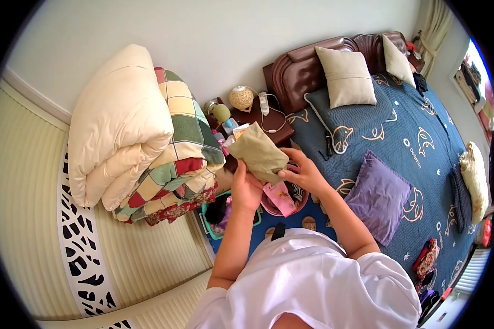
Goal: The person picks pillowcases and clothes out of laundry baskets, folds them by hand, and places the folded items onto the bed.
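Note:
A folded khaki cloth [259, 151] is held up in front of me between both hands. My left hand [247, 189] is closed on its lower left edge. With thumb and fingers, my right hand [303, 172] grips its right end. Below the cloth stands a pink basket [301, 210] holding a pink printed item [280, 198] and dark things I cannot make out. To its left, a teal basket [207, 226] contains dark and purple cloth.
A bedside table [274, 137] with a woven ball lamp [241, 98] and a power strip [264, 103] stands ahead. Folded quilts [121, 126] are piled at left. The bed [406, 142] at right bears cushions, including a purple pillow [377, 197].

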Available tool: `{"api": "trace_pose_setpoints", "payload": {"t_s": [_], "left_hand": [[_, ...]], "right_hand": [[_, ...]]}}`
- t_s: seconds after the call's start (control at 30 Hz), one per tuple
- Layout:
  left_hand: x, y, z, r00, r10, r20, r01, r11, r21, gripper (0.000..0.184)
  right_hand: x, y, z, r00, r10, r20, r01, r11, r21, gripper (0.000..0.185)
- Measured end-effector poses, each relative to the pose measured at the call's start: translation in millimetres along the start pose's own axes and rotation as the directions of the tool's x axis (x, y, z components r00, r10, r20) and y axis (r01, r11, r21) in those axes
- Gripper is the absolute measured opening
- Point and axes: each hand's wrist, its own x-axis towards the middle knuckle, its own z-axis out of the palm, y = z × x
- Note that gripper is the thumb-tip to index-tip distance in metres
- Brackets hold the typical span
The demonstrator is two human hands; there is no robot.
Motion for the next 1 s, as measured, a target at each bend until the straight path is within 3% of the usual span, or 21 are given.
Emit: {"api": "trace_pose_setpoints", "payload": {"t_s": [0.07, 0.1, 0.17, 0.2, 0.27, 0.33, 0.43, 0.53, 0.67, 0.73, 0.77, 0.8, 0.87, 0.93, 1.0], "left_hand": [[3.4, 2.6, 3.6, 1.0, -0.019, 0.0, 0.019, 0.991, -0.134, 0.049], [5.2, 2.0, 2.9, 1.0, -0.019, 0.0, 0.019, 0.991, -0.133, 0.049], [7.0, 0.1, 0.0, 0.997, 0.083, 0.008, -0.083, 0.984, 0.156, 0.046], [7.8, -0.4, 1.7, 0.997, 0.083, 0.002, -0.082, 0.984, 0.156, 0.046], [14.4, -0.1, 8.5, 0.982, 0.098, -0.163, -0.042, 0.948, 0.315, 0.043], [22.3, 0.2, 10.7, 0.972, 0.135, -0.191, -0.075, 0.953, 0.295, 0.039], [36.6, 5.2, 15.0, 0.952, 0.209, -0.223, -0.15, 0.955, 0.256, 0.035], [50.1, 27.7, 20.9, 0.932, 0.293, -0.216, -0.237, 0.939, 0.248, 0.035], [64.7, 57.5, 14.8, 0.908, 0.373, -0.19, -0.316, 0.909, 0.272, 0.035], [70.6, 67.6, 5.9, 0.896, 0.394, -0.205, -0.336, 0.903, 0.268, 0.035], [74.0, 70.8, -0.9, 0.894, 0.393, -0.218, -0.35, 0.913, 0.209, 0.036], [75.8, 70.8, -4.3, 0.892, 0.389, -0.231, -0.362, 0.92, 0.149, 0.037], [71.0, 56.9, -9.3, 0.916, 0.333, -0.226, -0.315, 0.942, 0.112, 0.042], [63.9, 28.3, -12.1, 0.977, 0.017, -0.213, -0.013, 1.0, 0.02, 0.041], [54.1, -6.8, 1.4, 0.961, 0.082, -0.265, -0.001, 0.956, 0.292, 0.042]], "right_hand": [[-1.0, 20.4, -3.3, 0.895, 0.229, 0.382, -0.261, 0.965, 0.034, 0.031], [-0.9, 7.8, -0.3, 0.873, 0.304, 0.382, -0.336, 0.942, 0.019, 0.028], [-0.8, 7.3, 7.9, 0.884, 0.273, 0.38, -0.319, 0.946, 0.063, 0.026], [-1.4, 7.9, 10.5, 0.894, 0.243, 0.376, -0.302, 0.948, 0.105, 0.024], [-1.0, 9.9, 15.3, 0.864, 0.316, 0.391, -0.377, 0.922, 0.088, 0.022], [-1.0, 1.6, 19.9, 0.894, 0.262, 0.364, -0.357, 0.907, 0.222, 0.024], [-3.1, 9.6, 19.1, 0.802, 0.367, 0.47, -0.478, 0.867, 0.139, 0.023], [-9.3, 36.4, 17.8, 0.767, 0.358, 0.532, -0.474, 0.875, 0.095, 0.026], [-19.6, 66.0, 1.2, 0.848, 0.283, 0.449, -0.307, 0.952, -0.021, 0.02], [-17.2, 67.9, -7.6, 0.904, 0.321, 0.283, -0.384, 0.9, 0.206, 0.011], [-15.2, 69.1, -12.0, 0.931, 0.273, 0.242, -0.346, 0.872, 0.345, 0.01], [-11.5, 66.0, -15.6, 0.927, 0.322, 0.194, -0.368, 0.88, 0.299, 0.012], [-11.5, 57.0, -18.5, 0.949, 0.301, 0.096, -0.316, 0.915, 0.25, 0.012], [-6.5, 41.0, -8.7, 0.959, 0.276, 0.061, -0.283, 0.926, 0.249, 0.016], [-3.7, 29.2, -5.1, 0.967, 0.252, 0.031, -0.251, 0.935, 0.248, 0.022]]}}
